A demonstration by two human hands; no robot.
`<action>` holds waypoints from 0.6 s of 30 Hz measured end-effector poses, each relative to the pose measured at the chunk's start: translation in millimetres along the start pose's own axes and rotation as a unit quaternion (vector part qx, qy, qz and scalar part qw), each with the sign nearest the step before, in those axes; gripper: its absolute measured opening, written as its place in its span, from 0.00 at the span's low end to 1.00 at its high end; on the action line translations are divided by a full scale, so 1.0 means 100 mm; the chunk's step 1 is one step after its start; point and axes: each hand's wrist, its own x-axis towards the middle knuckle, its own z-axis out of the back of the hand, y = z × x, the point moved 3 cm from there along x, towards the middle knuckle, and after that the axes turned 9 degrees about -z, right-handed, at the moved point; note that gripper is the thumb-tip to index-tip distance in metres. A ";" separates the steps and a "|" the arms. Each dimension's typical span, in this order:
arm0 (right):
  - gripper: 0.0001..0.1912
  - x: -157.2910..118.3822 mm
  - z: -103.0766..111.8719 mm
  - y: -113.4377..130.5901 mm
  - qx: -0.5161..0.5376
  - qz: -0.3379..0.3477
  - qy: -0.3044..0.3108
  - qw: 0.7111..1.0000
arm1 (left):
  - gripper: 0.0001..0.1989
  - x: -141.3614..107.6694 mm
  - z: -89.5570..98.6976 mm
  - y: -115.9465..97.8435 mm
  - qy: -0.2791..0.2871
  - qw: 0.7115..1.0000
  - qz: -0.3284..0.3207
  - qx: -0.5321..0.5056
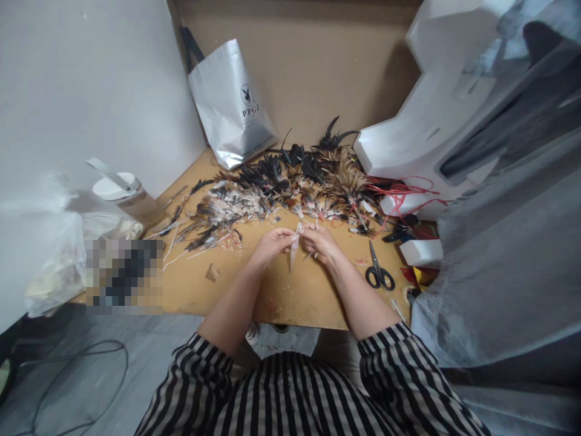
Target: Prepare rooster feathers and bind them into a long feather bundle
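Observation:
My left hand [275, 244] and my right hand [319, 241] meet over the middle of the yellowish table [290, 297]. Between them is a small light-coloured feather [294, 254], its tip pointing down toward me. The left fingers pinch it from one side. My right fingers are curled at its upper end, with thin pale sticks showing between them. Just beyond the hands lies a wide heap of black, brown and whitish feathers [272, 181]. Black-handled scissors [379, 271] rest on the table to the right of my right hand, blades pointing away.
A silver bag [231, 109] leans at the back left. A lidded container [131, 197] and a plastic bag [61, 260] stand at the left. Red strings [408, 191], white foam pieces [422, 252] and grey translucent sheeting [490, 284] are on the right.

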 end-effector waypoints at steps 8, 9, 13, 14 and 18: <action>0.14 -0.01 -0.01 0.00 -0.024 -0.005 0.021 0.999 | 0.16 -0.01 0.01 -0.06 -0.028 0.999 -0.008 -0.016; 0.14 -0.01 0.00 0.00 -0.024 -0.004 0.021 0.999 | 0.16 -0.02 0.01 -0.06 -0.036 0.999 -0.006 -0.027; 0.15 -0.02 0.00 0.02 -0.027 0.002 0.023 0.999 | 0.16 -0.02 0.01 -0.06 -0.048 0.997 0.007 -0.055; 0.15 -0.02 -0.01 0.02 -0.027 0.005 0.023 0.999 | 0.16 -0.01 0.01 -0.05 -0.049 0.997 0.009 -0.059; 0.16 -0.03 -0.04 -0.02 -0.055 0.017 0.001 0.998 | 0.15 0.00 0.03 -0.03 -0.071 0.994 0.006 -0.078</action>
